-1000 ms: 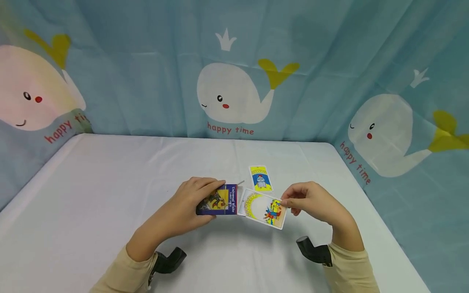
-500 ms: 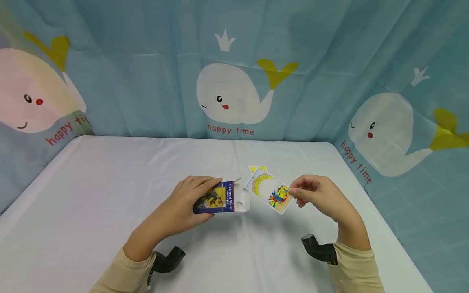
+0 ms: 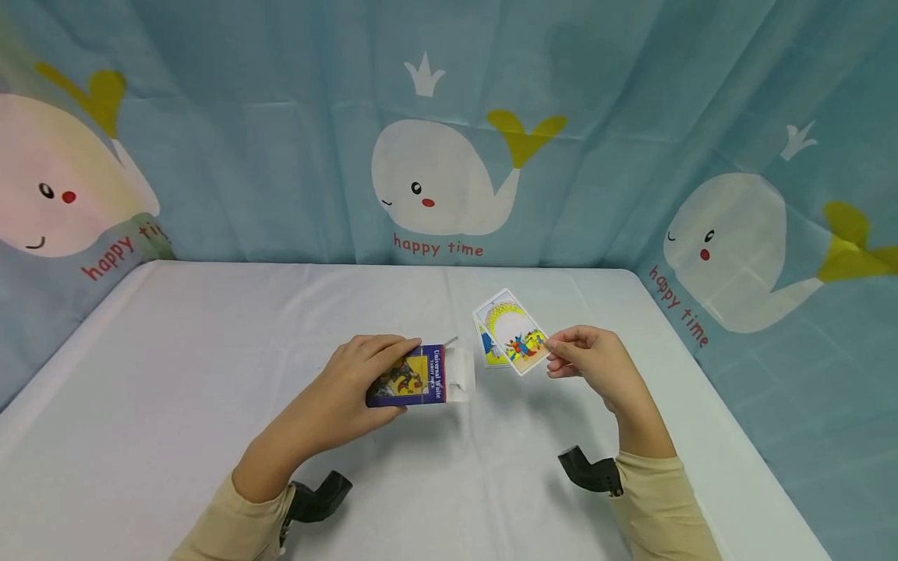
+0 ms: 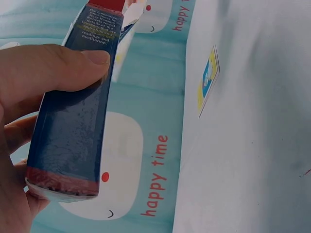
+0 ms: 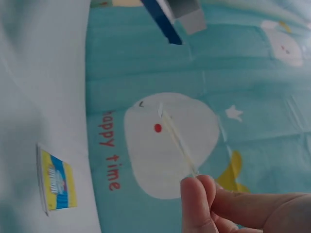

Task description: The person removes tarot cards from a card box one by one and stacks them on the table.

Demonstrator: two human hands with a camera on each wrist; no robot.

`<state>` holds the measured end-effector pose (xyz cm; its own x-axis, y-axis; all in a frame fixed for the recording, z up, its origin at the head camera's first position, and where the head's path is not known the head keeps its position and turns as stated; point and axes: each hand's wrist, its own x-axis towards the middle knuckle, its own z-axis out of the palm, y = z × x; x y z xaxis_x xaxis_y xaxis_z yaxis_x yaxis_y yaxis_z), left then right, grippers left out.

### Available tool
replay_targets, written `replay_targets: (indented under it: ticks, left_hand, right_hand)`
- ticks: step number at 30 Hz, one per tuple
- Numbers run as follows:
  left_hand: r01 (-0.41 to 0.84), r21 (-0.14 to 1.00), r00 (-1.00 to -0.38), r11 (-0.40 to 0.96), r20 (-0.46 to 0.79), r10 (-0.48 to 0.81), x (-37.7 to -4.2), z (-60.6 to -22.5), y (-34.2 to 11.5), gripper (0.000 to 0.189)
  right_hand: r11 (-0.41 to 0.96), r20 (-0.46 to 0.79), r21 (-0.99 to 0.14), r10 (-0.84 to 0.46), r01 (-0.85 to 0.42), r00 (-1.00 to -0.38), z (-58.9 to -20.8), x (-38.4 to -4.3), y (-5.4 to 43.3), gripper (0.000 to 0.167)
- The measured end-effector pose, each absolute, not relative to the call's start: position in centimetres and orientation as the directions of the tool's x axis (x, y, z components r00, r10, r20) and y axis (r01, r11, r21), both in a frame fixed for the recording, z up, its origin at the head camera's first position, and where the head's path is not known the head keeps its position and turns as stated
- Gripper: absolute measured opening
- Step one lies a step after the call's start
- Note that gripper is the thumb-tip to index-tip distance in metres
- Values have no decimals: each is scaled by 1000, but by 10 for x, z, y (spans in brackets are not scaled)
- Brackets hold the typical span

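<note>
White-bordered rectangular card with yellow arch and small figures (image 3: 510,327) is in the air over the table, pinched near one corner by thumb and fingers of the right hand (image 3: 592,362), fingertips closed on it. Left hand (image 3: 354,386) wraps the dark blue rectangular cardboard tarot box (image 3: 414,378), thumb and fingers on opposite sides, white flap sticking out one end. Yellow-and-blue rectangular card (image 5: 59,180) lies on the white cloth-covered table (image 3: 281,327), apart from the held one. Light blue whale-print fabric curtain (image 3: 281,156) behind

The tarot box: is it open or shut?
Open: in the head view, the tarot box has its white end flap sticking out, not tucked in.
</note>
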<state>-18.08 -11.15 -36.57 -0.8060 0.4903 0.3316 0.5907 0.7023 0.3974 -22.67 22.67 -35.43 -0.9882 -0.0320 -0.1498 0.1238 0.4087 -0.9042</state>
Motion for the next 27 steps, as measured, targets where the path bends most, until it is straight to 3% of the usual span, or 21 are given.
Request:
replay_targets:
  ticks: [16, 27]
  left_hand:
    - [582, 400, -812, 708, 324, 486, -182, -367, -111, 77]
    - [598, 390, -800, 700, 342, 493, -182, -369, -111, 77]
  right_hand:
    - [173, -289, -942, 19, 288, -957, -395, -250, 221, 31]
    - [75, -309, -947, 51, 312, -950, -419, -265, 211, 33]
